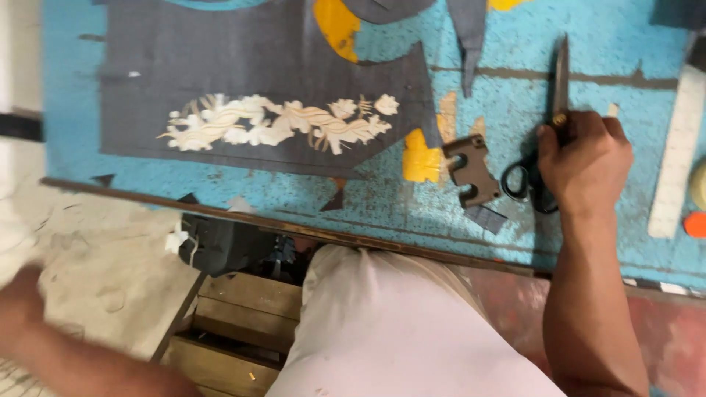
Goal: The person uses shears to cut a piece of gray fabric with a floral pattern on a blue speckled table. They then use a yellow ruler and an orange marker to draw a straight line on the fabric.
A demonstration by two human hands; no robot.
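Our right hand (585,158) rests on the scissors (548,140), which lie flat on the blue worktop (610,37) with the blades pointing away from us. The fingers curl down over the pivot and the upper part of the black handles; we cannot tell whether they grip or merely press.

Just left of the scissors sits a small brown cut piece (469,170) with notches, near enough to reach. Farther left the grey cloth (250,66) lies spread flat, its cream floral embroidery (279,121) face up, likely so the pattern stays visible. A white ruler (680,154) lies to the right of the hand.

Our left hand (22,301) hangs low, off the worktop and blurred; its fingers cannot be read, and nothing shows in them.
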